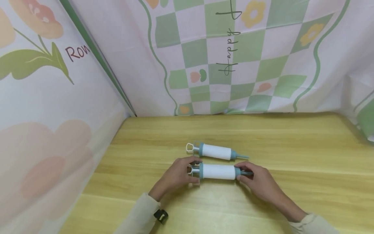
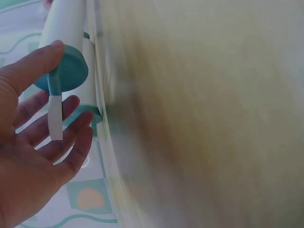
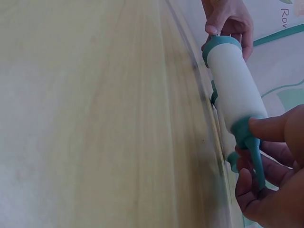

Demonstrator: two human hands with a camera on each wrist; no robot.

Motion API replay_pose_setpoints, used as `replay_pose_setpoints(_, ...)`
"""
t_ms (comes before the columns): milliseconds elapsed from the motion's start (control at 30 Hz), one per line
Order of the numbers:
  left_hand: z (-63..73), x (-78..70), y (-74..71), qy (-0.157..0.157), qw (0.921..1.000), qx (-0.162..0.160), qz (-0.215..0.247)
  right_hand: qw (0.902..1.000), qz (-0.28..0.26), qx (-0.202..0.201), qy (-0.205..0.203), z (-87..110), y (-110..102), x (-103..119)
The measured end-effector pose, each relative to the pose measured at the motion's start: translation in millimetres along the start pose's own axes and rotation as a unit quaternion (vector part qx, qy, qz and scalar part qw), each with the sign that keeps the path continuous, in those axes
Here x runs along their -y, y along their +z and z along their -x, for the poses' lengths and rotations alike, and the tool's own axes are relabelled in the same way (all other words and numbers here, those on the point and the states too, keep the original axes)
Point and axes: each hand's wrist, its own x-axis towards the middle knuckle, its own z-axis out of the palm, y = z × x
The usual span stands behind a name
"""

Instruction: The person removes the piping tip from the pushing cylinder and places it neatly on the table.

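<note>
A large syringe [image 1: 218, 171] with a white barrel and teal end caps lies crosswise between the two hands. At its plunger end is the left hand [image 1: 178, 174], thumb and fingers to either side of the teal cap. The left wrist view shows that thumb touching the cap [image 2: 71, 71], while the other fingers are spread loosely behind the pale plunger handle [image 2: 55, 118]. The right hand [image 1: 261, 180] pinches the nozzle end; in the right wrist view its thumb presses the base of the teal nozzle [image 3: 256, 159] and its fingers curl behind.
A second, similar syringe [image 1: 217, 151] lies just behind the first on the wooden table [image 1: 140, 139], its white pull handle to the left and its nozzle to the right. Patterned cloth [image 1: 222, 58] hangs at the table's back edge, and more stands along the left side.
</note>
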Motion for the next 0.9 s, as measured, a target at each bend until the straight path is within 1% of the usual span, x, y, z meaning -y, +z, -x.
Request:
replay_pose_setpoints(133,1.0,0.1,-1.9,0.014,0.9998,-0.01,0.008,0.9997,-0.012,-0.016,-0.013,1.7,-3.0,1.1)
replay_pose_setpoints(300,2.9,-0.6,-4.8,0.041,0.9986,-0.027,0.02,0.9987,-0.034,-0.031,-0.025,3.1,-6.0,2.3)
replay_pose_setpoints(467,4.7,-1.9,-6.7,0.072,0.9963,-0.036,0.028,0.9977,-0.05,-0.035,-0.031,5.1,-9.5,4.2)
replay_pose_setpoints(667,6.9,-0.9,-4.3,0.12,0.9903,-0.054,0.043,0.9973,-0.053,-0.036,-0.036,8.5,-8.7,4.3)
replay_pose_setpoints(800,6.8,-1.9,-4.5,0.133,0.9881,-0.065,0.043,0.9971,-0.054,-0.039,-0.038,10.2,-10.5,4.9)
replay_pose_setpoints(900,6.9,-2.8,-4.6,0.138,0.9868,-0.067,0.053,0.9972,-0.051,-0.039,-0.04,11.1,-13.5,6.3)
